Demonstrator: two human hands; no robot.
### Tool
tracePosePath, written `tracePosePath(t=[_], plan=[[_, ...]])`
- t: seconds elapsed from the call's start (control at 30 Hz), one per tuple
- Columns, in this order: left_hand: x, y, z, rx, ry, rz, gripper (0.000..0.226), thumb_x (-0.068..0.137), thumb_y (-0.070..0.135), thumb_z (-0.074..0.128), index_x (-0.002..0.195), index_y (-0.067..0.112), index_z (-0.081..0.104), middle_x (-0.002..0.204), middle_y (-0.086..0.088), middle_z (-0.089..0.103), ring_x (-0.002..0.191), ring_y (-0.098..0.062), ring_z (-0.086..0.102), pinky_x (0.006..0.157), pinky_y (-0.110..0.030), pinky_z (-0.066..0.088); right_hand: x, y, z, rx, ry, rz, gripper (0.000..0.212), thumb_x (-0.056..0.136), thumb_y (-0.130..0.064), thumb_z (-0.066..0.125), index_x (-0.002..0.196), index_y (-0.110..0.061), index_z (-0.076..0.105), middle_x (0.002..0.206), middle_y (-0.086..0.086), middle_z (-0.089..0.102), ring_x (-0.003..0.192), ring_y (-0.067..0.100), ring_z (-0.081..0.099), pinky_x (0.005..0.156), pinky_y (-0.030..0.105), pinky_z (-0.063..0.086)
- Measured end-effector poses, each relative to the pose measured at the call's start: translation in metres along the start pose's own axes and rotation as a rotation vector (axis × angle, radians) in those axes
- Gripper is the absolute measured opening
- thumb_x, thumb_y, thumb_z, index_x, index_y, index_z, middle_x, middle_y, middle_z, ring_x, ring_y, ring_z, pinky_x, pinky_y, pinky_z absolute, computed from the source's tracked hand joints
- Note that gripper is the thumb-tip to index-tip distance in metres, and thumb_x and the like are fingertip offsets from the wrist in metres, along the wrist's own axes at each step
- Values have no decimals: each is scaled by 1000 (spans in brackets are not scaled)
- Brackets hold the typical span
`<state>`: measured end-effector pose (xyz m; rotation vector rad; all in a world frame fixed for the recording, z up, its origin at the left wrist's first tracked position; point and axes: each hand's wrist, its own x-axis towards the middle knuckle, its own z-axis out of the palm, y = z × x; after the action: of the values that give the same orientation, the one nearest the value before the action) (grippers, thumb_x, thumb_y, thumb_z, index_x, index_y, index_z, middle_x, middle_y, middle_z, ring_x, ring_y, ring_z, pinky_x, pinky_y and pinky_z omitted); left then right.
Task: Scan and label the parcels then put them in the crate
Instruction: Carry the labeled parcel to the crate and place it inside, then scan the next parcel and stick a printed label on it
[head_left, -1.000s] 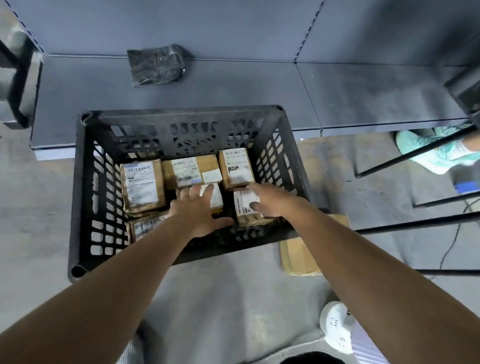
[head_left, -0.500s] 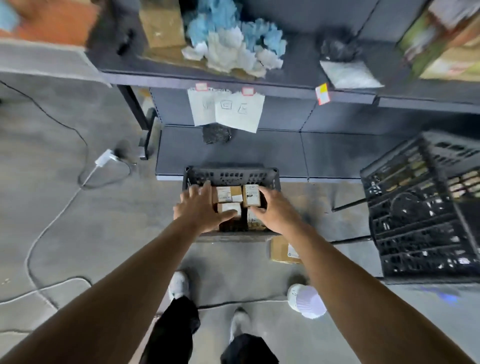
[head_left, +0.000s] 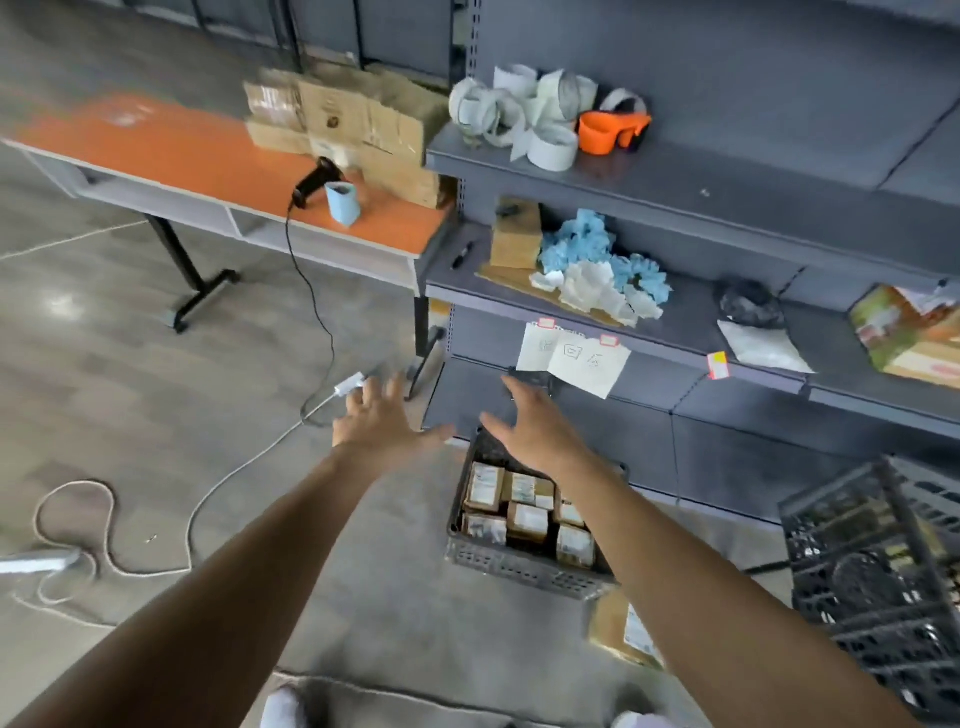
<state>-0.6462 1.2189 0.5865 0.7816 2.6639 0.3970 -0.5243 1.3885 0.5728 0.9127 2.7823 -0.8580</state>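
From my feed, the dark slotted crate (head_left: 519, 569) sits on the floor at the foot of the grey shelving (head_left: 727, 187). It holds the parcels (head_left: 527, 512), small brown boxes with white labels facing up, packed side by side in one layer. One more labelled parcel on the floor (head_left: 623, 626) lies just outside the crate's near right corner, partly hidden by my right forearm. A second crate (head_left: 872, 582) stands well to the right; something brownish shows through its slots, too blurred for me to say what. My left hand (head_left: 387, 421) is spread wide with fingers straight, holding nothing, hanging over bare floor just left of the crate. My right hand (head_left: 535, 426) is flat and wide too, empty, above the crate's far end and touching nothing that I can see. On the orange table (head_left: 182, 150) to the left I see the black scanner (head_left: 314, 182) with its cable dropping to the floor, a pale blue label roll (head_left: 343, 202) just beside it, and a stack of cardboard boxes (head_left: 353, 124) behind. The upper shelf carries white rolls (head_left: 524, 119) and an orange tape dispenser (head_left: 608, 132). The shelf below holds blue and white foam scraps (head_left: 602, 270). Paper notes (head_left: 571, 358) hang from that shelf's edge.
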Motion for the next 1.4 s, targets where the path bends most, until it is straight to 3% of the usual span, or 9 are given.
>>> tracePosePath(t=[0.3,0.5,0.87,1.23,1.4], plan=[[50,-151,-121,21,132,-48,107,67,84,52,151,30,12,153,-4,22,141,-28,19,105,-48,35,72,-200,34,-18,88,-82,67,97,-54,49,153,-29,23,151,10,34,137,33,37,107,47,39],[91,-216,-177,-39,133,-52,106,70,83,51,151,29,11,152,-4,22,141,-29,20,104,-49,36,122,-278,50,5,115,-62,68,95,-58,47,153,-34,20,153,8,32,137,31,37,107,50,39],[234,-241,-225,-74,135,-30,103,73,79,54,152,28,11,154,-5,19,142,-29,18,103,-49,36,280,-328,52,96,124,-87,77,92,-65,45,155,-33,16,155,7,29,144,27,27,113,49,34],[438,-222,-274,-28,144,-31,107,73,80,52,154,24,9,157,-10,18,144,-33,19,108,-51,34,488,-354,2,175,113,-113,68,91,-60,49,150,-36,24,152,5,33,137,29,37,103,48,42],[512,-220,-288,-41,151,-14,109,71,82,52,153,24,11,154,-9,22,141,-32,24,106,-51,38,554,-365,-14,165,111,-106,72,94,-56,50,155,-31,20,151,8,34,138,29,35,108,44,37]])
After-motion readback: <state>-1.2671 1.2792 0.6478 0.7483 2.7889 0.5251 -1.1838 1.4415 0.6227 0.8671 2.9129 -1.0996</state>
